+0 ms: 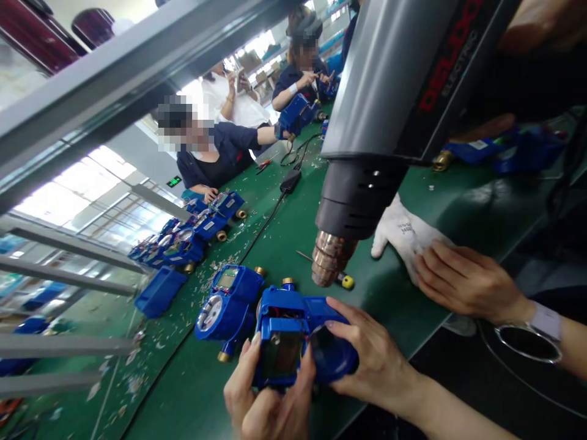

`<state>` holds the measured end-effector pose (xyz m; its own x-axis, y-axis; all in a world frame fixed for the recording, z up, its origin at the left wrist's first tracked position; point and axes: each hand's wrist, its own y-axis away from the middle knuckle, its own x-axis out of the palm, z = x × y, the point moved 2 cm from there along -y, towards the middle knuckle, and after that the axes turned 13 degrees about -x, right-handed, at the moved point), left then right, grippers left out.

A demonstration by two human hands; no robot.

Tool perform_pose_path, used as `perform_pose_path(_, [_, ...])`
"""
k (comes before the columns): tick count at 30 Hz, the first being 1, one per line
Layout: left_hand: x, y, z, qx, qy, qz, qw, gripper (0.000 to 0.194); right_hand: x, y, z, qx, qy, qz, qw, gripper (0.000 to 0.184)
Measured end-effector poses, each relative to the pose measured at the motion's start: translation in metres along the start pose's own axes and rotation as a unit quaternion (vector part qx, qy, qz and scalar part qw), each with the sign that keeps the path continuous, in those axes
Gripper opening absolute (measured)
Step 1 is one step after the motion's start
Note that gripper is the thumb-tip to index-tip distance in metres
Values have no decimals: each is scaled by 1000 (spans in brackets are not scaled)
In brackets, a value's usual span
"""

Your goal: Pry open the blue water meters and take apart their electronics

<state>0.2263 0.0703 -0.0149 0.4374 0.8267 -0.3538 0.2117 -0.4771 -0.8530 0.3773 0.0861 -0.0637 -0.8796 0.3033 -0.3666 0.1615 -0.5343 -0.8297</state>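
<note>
A blue water meter [293,311] with an open top lies at the near edge of the green bench. My left hand [266,397] is closed around its near end, thumb and fingers framing the dark display module [280,353]. My right hand [371,354] grips the meter's round right side. Just above the meter hangs the copper nozzle [328,260] of a large grey heat gun [389,110], held from the upper right by someone else. Another person's hand [463,281], with a watch on its wrist, rests on a white glove [403,232] to the right.
A second blue meter [227,305] lies to the left, with several more [188,238] and a blue tray [160,290] beyond. A yellow-tipped tool [346,281] and a black cable [268,217] lie on the green bench [293,232]. Seated workers handle meters further back. Metal frame bars cross the left.
</note>
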Motion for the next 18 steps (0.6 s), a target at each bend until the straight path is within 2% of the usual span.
perform_pose_path(5, [3,-3,-8,-5,-36,-11,999,52,6,6,-4,13,-4,-2,1000,51])
perform_pose_path(10, [2,-6,-8,34,-32,21,999,53,9,10,-4,19,-5,-16,1000,51])
perform_pose_path(18, [2,-11,-8,56,-12,-4,998,57,8,8,-4,17,0,-25,1000,47])
